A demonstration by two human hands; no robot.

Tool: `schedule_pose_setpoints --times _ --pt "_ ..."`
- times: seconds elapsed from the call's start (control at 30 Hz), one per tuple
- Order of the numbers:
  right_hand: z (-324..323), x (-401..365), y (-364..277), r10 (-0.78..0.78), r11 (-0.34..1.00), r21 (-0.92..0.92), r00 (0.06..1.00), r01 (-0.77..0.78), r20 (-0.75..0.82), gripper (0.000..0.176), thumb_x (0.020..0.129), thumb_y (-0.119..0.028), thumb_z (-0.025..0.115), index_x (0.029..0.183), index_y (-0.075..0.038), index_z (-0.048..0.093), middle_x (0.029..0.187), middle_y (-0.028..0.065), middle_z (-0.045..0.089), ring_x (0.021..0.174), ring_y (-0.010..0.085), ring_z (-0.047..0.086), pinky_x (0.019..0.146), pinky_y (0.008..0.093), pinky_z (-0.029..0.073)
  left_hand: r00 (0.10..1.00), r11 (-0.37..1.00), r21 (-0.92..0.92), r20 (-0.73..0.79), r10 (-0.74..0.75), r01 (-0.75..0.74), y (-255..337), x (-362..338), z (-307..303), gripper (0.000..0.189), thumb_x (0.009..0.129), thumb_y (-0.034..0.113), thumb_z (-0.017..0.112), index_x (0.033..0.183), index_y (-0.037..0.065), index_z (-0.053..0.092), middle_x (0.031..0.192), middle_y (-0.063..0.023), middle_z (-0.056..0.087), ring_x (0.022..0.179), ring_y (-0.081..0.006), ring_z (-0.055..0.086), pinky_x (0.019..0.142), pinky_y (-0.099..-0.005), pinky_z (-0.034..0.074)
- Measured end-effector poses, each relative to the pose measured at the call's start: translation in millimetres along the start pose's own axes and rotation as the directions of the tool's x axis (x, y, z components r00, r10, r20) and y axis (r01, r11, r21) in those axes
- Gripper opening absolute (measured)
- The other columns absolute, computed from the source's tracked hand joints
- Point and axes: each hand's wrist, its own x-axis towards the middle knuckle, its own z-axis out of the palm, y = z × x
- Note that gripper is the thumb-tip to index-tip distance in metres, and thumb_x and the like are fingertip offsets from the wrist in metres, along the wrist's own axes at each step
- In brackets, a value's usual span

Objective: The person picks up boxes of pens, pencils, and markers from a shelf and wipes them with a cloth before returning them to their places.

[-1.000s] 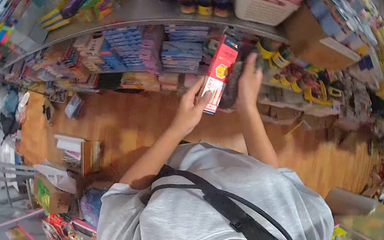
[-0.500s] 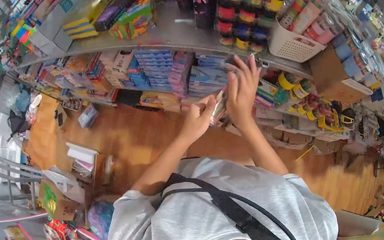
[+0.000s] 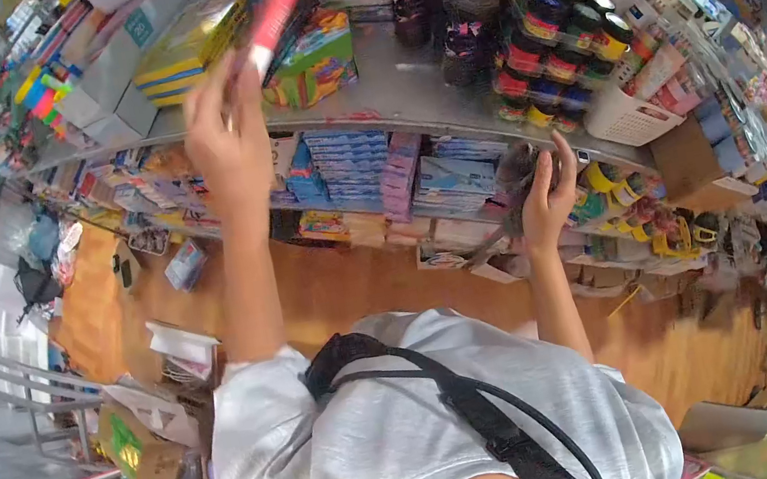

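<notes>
My left hand (image 3: 231, 148) is raised over the front edge of the shelf, its fingers closed round a slim red and white item (image 3: 277, 16) that is blurred by motion. Behind it on the shelf lie yellow packs (image 3: 189, 57) and a colourful green pack (image 3: 313, 60). Farther right, below the shelf edge, my right hand (image 3: 550, 201) is curled at a dark grey, blurred thing (image 3: 515, 179) that I cannot make out. Stacked blue boxes (image 3: 351, 166) stand on the lower shelf between the hands.
Dark lidded cups (image 3: 470, 27) and stacked jars (image 3: 550, 49) stand on the upper shelf, with a white perforated basket (image 3: 629, 119) to their right. A cardboard box (image 3: 696, 167) is below the basket. Another open carton (image 3: 149, 446) sits at the lower left.
My left hand has moved up and left from near my right hand, carrying the slim item. My right hand has shifted right and slightly down with the dark thing. The view has shifted slightly.
</notes>
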Motion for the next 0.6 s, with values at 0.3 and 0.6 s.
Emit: schedule_pose_setpoints --times 0.3,0.6 --pt "-32.4 -43.3 17.8 0.337 0.941 -0.031 0.940 -0.336 0.045 0.026 0.090 -0.021 0.043 0.086 0.001 0.055 0.077 0.0004 0.052 0.073 0.0085 0.045 0.068 0.0225 0.037 0.961 0.858 0.457 0.243 0.132 -0.234 -85.2 65.2 63.0 0.030 0.079 0.035 0.054 0.093 0.010 0.062 0.085 -0.0179 0.055 0.081 -0.0351 0.053 0.071 -0.0418 0.042" --pt "-40.2 -66.4 -2.0 0.803 0.478 0.639 0.595 -0.602 -0.040 0.027 0.087 -0.029 0.044 0.089 -0.005 0.055 0.081 0.0036 0.057 0.075 0.0160 0.056 0.069 0.0287 0.045 0.874 0.643 0.681 0.485 -0.038 -0.350 -72.7 66.6 64.7 0.036 0.079 0.041 0.050 0.095 0.012 0.062 0.090 -0.0181 0.058 0.085 -0.0353 0.055 0.079 -0.0451 0.039"
